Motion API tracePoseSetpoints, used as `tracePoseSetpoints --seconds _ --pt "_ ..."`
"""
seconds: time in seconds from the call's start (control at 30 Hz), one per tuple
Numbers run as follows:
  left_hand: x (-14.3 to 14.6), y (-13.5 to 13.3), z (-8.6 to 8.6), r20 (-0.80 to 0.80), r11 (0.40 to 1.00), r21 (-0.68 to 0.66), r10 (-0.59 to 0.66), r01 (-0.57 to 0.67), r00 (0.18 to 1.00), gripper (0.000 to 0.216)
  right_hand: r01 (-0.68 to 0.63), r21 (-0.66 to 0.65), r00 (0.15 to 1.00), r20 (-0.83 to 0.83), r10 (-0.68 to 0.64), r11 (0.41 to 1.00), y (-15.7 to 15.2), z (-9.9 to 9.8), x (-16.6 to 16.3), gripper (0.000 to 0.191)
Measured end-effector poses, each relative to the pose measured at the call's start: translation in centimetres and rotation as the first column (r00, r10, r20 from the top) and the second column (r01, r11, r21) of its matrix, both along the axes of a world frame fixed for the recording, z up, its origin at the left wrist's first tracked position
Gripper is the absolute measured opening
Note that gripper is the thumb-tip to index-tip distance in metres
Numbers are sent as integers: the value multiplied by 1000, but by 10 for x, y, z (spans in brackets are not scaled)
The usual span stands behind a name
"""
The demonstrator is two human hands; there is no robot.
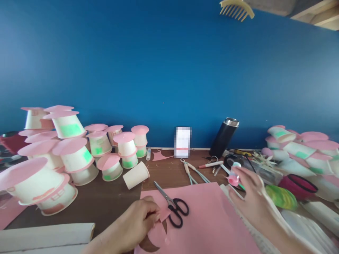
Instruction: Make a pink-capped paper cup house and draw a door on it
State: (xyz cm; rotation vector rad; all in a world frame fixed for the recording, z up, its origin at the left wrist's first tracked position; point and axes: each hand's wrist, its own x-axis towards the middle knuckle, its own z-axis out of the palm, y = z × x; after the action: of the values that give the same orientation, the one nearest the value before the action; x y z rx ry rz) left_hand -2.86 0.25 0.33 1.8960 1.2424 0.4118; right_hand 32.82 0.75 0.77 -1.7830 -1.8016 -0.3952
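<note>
My left hand (148,217) is closed, its fingertips pinching a cut piece of pink paper (157,234). Beside it, black-handled scissors (173,208) lie with blades a little apart on a large pink paper sheet (203,215). Further right, my right hand (250,195) is smeared by motion. Its index finger crosses a small pink and clear glue stick (233,179), which appears gripped between finger and thumb. A white paper cup (136,175) lies on its side beyond my left hand.
Stacked paper cups with pink cone roofs (71,155) stand at the left, and more cup houses (302,148) pile at the right. A black flask (224,137) leans by the blue wall (159,70). Pliers (194,173), a marker (210,164) and a magenta container (298,187) lie about.
</note>
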Motion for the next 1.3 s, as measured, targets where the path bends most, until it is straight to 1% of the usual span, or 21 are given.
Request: tracePoseSetpoints --seconds 0.03,0.07,0.1,0.13,0.2,0.43,0.63,0.73,0.83,0.9,0.93,0.97,1.0,1.03,1.07,1.1,1.13,1.17,1.23,1.3 --pt "0 0 1 12 1000 -13 7 -7 1000 25 -8 -60 999 44 10 998 0 -11 5 51" --pt "0 0 1 18 1000 -23 12 -12 1000 24 3 -151 996 91 10 988 1 -20 9 53" --pt "1 0 1 17 1000 -25 15 -14 1000 24 47 -204 991 129 -20 978 2 -27 12 54" --pt "1 0 2 12 1000 -22 12 -12 1000 24 66 -227 989 143 -33 972 4 -32 14 55" --pt "1 0 2 -2 1000 -7 -1 1 1000 26 103 -251 985 163 -63 963 9 -37 15 57" --pt "1 0 1 -10 1000 5 -5 5 1000 26 162 -291 972 211 -102 943 27 -31 4 59" --pt "2 0 4 -5 1000 1 -13 13 1000 24 186 -302 967 227 -119 935 33 -29 -1 58" --pt "0 -1 4 13 1000 -9 -2 2 1000 24 195 -309 964 234 -124 931 31 -20 1 57" --pt "0 -1 3 22 1000 -13 6 -6 1000 24 179 -308 965 242 -106 934 21 -3 -7 56" --pt "1 -1 4 0 1000 -8 4 -4 1000 26 126 -316 978 197 -65 940 9 10 -26 54" --pt "1 -1 5 -14 1000 -3 0 -1 1000 27 16 -341 1000 23 -8 940 1 16 -39 50" --pt "1 -1 5 -24 1000 2 -5 5 1000 27 -121 -365 981 -184 56 923 -7 20 -55 45" --pt "2 0 5 -28 1000 6 -8 8 1000 28 -240 -377 926 -365 95 895 -15 24 -73 41" --pt "2 0 5 -27 1000 10 -12 12 1000 27 -361 -392 846 -520 120 846 -22 26 -92 40" --pt "2 0 5 -24 1000 16 -16 16 1000 27 -461 -410 760 -640 112 787 -29 26 -109 38" --pt "2 0 5 -25 999 26 -19 20 1000 26 -537 -435 708 -699 105 723 -34 26 -125 35" --pt "2 0 5 -31 999 37 -21 22 999 25 -576 -445 681 -725 103 686 -38 24 -139 32" --pt "2 0 5 -37 999 49 -19 21 999 25 -598 -437 671 -732 121 672 -40 21 -150 30" --pt "2 -1 5 -42 998 64 -18 21 999 22 -605 -406 672 -722 165 685 -41 13 -163 29" --pt "1 -2 5 -28 997 66 -26 28 999 21 -597 -370 677 -709 199 712 -38 4 -167 29"
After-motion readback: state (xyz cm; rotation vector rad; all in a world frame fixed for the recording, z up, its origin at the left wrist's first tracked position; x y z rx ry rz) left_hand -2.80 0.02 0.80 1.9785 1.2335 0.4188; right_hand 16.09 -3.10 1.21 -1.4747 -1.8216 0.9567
